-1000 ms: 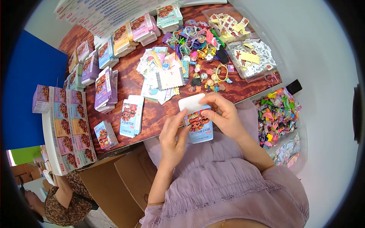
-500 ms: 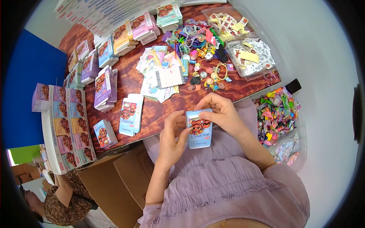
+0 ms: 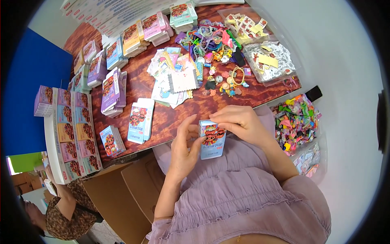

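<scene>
A small blue cardboard box (image 3: 213, 149) with a printed cartoon picture stands upright above my lap, just off the table's near edge. My left hand (image 3: 183, 148) grips its left side, thumb across the front. At the top end, my right hand (image 3: 243, 123) pinches the box's upper edge, fingers together behind and thumb near the front corner. What lies inside the box is hidden. Left of my hands on the table rest flat blue boxes (image 3: 140, 124) and a small stack of blue boxes (image 3: 112, 141).
Paper sheets and cards (image 3: 172, 81) lie mid-table, beside a heap of hair ties and trinkets (image 3: 211, 40). A clear tray (image 3: 280, 79) holds stickers. Display cartons (image 3: 61, 160) line the left edge. A bin of colourful bits (image 3: 294, 122) is at right. Another person (image 3: 67, 213) works at lower left.
My right hand has moved slightly, its fingers now flatter and closer together over the box's top. My left hand keeps its grip on the box.
</scene>
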Motion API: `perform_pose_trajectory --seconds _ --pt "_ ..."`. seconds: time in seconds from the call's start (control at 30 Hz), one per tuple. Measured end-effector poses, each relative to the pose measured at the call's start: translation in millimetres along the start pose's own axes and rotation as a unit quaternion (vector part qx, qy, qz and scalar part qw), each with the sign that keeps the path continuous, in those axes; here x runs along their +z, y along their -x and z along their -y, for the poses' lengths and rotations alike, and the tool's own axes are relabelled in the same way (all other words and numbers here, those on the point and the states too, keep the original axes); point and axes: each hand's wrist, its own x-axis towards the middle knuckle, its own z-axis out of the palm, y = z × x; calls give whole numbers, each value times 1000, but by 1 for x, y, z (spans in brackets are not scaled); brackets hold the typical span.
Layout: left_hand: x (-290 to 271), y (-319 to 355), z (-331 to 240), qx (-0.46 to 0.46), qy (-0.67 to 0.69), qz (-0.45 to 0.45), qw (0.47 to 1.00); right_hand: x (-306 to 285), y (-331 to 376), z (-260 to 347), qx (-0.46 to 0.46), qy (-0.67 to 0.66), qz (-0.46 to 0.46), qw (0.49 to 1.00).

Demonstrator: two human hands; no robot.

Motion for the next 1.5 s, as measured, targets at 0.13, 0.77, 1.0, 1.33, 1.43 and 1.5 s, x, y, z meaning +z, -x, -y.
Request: perform_pose_trajectory --seconds 0.13,0.77,1.0,1.33,1.43,1.5 --pt "2 -6 -7 3 -19 12 1000 -1 6 6 -15 94 11 995" --pt "1 -22 -2 6 -7 65 998 -13 -10 -12 25 -39 52 998" --pt "-9 -24 6 -14 -29 52 998 4 -2 -23 72 -77 60 993" --pt "-28 -29 -8 16 144 -30 989 18 -37 -4 262 -447 -112 848" --pt "-21 -39 -8 153 -53 -80 984 49 -46 -6 258 -449 -49 854" --pt "-22 -36 -14 137 13 -102 985 49 -59 -5 276 -444 6 853"
